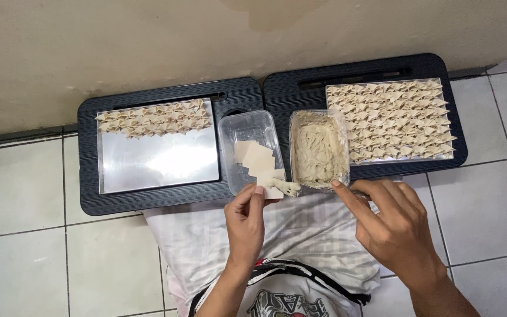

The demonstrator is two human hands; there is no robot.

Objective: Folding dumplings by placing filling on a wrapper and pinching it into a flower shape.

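My left hand (245,221) pinches a pale square dumpling wrapper (271,186) with a dab of filling on it, just in front of a clear plastic tub (226,148) holding a few more square wrappers (254,158). My right hand (389,223) rests by the near corner of a second clear tub of pale minced filling (318,152), its index finger touching the rim; a thin utensil seems tucked under the fingers, mostly hidden.
Two black lap tables (89,188) (289,88) stand side by side against the wall. The left metal tray (159,161) carries one band of folded dumplings (154,119); the right tray is covered with several rows (391,120). A white cloth (300,235) lies over my lap, on a tiled floor.
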